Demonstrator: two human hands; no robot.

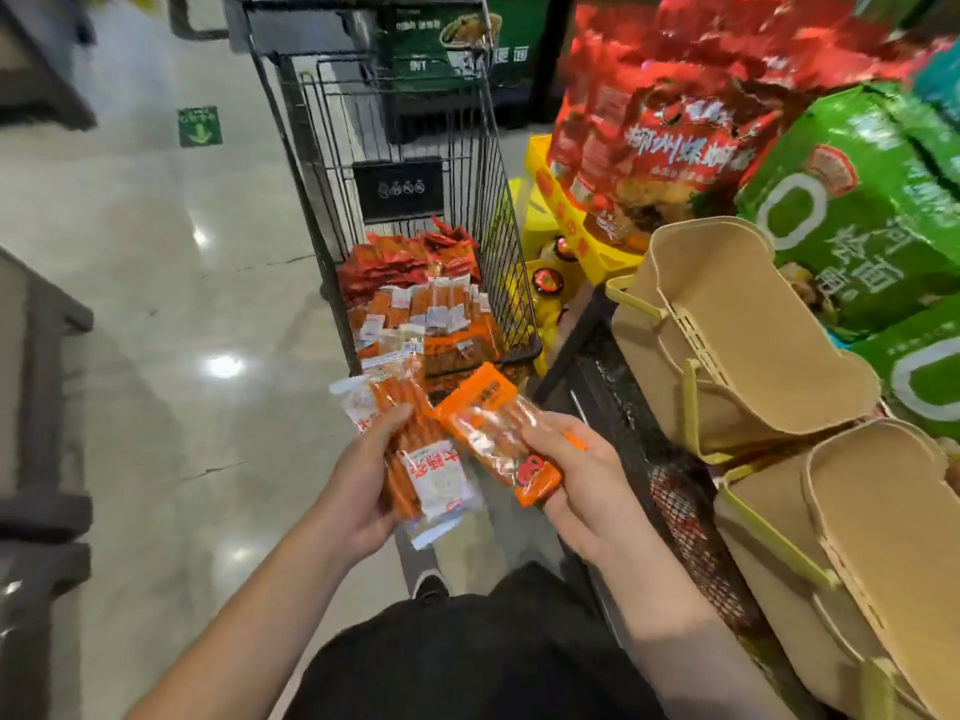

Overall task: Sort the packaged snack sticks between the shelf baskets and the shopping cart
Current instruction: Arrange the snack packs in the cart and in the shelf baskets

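My left hand (358, 480) grips a clear-and-white pack of orange snack sticks (415, 449), held lengthwise just in front of the cart. My right hand (576, 475) holds a shorter orange pack of snack sticks (498, 433) with the thumb on top. Both packs hang over the floor at the near end of the black wire shopping cart (498, 210). Several more stick packs (426, 314) and red packets (405, 257) lie in the cart's bottom. Two tan shelf baskets stand at the right, a far one (727, 350) and a near one (852, 558), both showing bare insides.
Red bags (660, 132) and green bags (857, 210) of noodles are stacked above the baskets. Yellow boxes (561, 220) sit past the cart's right side. A black mesh shelf (639, 423) carries the baskets. Glossy floor (171, 314) spreads to the left, with dark fixtures along its left edge.
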